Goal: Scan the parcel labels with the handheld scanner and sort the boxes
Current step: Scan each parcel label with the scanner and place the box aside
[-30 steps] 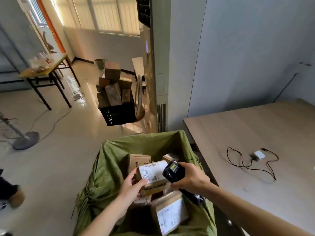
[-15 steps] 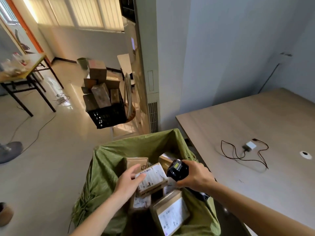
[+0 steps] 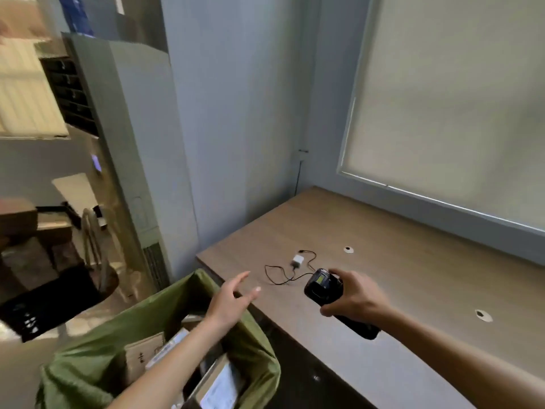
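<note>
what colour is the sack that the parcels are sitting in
Olive green; the sack shows best in the head view, the only view.

the view has swung right and up: the desk and a blind-covered window now fill the right of the frame, and the sack has dropped to the lower left. the left hand has let go of the labelled box and risen out of the sack, fingers spread, empty. the right hand has carried the scanner from over the boxes to above the desk, near the cable.
</note>
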### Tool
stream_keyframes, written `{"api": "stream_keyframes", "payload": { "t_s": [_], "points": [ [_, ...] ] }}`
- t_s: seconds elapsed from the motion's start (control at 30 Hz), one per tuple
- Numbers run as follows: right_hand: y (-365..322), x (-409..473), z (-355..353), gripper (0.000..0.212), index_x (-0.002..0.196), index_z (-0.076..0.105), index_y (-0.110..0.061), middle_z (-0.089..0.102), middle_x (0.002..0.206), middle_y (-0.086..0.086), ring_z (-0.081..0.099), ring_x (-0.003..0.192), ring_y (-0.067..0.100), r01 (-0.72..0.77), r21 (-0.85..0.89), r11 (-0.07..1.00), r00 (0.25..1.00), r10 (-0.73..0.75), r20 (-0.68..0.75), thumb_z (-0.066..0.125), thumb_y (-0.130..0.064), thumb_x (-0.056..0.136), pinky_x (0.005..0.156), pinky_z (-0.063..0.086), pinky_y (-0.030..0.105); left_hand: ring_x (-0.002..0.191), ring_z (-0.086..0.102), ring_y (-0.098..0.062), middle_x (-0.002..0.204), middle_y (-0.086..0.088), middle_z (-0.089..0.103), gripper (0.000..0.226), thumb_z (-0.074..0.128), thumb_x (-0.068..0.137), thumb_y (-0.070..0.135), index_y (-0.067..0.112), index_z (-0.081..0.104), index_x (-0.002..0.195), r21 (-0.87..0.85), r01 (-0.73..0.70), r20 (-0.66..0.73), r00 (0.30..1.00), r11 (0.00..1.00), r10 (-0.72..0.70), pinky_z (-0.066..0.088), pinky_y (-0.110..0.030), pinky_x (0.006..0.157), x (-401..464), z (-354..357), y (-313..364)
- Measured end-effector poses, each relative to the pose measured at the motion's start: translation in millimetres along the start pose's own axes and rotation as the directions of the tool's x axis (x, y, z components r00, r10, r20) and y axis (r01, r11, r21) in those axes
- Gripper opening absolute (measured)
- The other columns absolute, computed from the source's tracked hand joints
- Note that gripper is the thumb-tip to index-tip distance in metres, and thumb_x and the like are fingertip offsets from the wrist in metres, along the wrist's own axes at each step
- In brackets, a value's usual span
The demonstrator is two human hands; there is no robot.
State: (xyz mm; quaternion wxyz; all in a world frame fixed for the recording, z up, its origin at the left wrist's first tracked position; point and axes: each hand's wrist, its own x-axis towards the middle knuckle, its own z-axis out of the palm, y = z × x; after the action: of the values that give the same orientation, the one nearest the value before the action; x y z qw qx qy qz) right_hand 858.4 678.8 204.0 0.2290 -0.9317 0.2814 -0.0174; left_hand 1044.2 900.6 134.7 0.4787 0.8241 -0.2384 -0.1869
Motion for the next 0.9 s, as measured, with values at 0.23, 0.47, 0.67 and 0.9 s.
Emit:
{"api": "stream_keyframes", "payload": {
  "t_s": [0.23, 0.47, 0.67, 0.9],
  "points": [
    [127, -146, -121, 0.058, 0.105, 0.066, -0.036, 0.070, 0.094, -0.012, 0.067, 0.090, 0.018, -0.383, 0.032, 0.923, 0.891, 0.378, -0.253, 0.079, -0.052, 0.051, 0.076, 0.056, 0.031, 0.131, 0.052, -0.019, 0.145, 0.001, 0.054, 0.062, 0.071, 0.087, 0.052, 0.034, 0.052, 0.143, -0.043, -0.294, 0.260, 0.919, 0.955, 0.295, 0.044, -0.036, 0.106, -25, 143, 163],
    [256, -335, -208, 0.077, 0.122, 0.066, -0.045, 0.073, 0.104, -0.011, 0.069, 0.095, 0.018, -0.633, 0.178, 0.753, 0.647, 0.642, -0.412, 0.078, -0.059, 0.047, 0.080, 0.059, 0.031, 0.136, 0.048, -0.018, 0.150, -0.002, 0.051, 0.064, 0.069, 0.090, 0.047, 0.026, 0.050, 0.147, -0.097, -0.502, 0.530, 0.704, 0.859, 0.472, 0.039, -0.034, 0.112, -125, 329, 304],
    [359, -504, -253, 0.071, 0.119, 0.066, -0.041, 0.074, 0.106, -0.008, 0.068, 0.097, 0.018, -0.781, 0.256, 0.569, 0.428, 0.787, -0.444, 0.082, -0.057, 0.051, 0.082, 0.060, 0.033, 0.135, 0.049, -0.020, 0.148, -0.005, 0.053, 0.066, 0.067, 0.091, 0.051, 0.025, 0.048, 0.148, -0.193, -0.555, 0.694, 0.506, 0.810, 0.512, 0.040, -0.035, 0.112, -259, 488, 389],
    [455, -663, -283, 0.058, 0.108, 0.069, -0.037, 0.072, 0.099, -0.004, 0.065, 0.093, 0.021, -0.849, 0.347, 0.398, 0.210, 0.858, -0.469, 0.083, -0.053, 0.054, 0.068, 0.051, 0.027, 0.129, 0.054, -0.021, 0.141, -0.008, 0.059, 0.065, 0.066, 0.091, 0.051, 0.023, 0.049, 0.147, -0.317, -0.520, 0.775, 0.340, 0.793, 0.533, 0.044, -0.040, 0.110, -405, 631, 455]
  ]
}}
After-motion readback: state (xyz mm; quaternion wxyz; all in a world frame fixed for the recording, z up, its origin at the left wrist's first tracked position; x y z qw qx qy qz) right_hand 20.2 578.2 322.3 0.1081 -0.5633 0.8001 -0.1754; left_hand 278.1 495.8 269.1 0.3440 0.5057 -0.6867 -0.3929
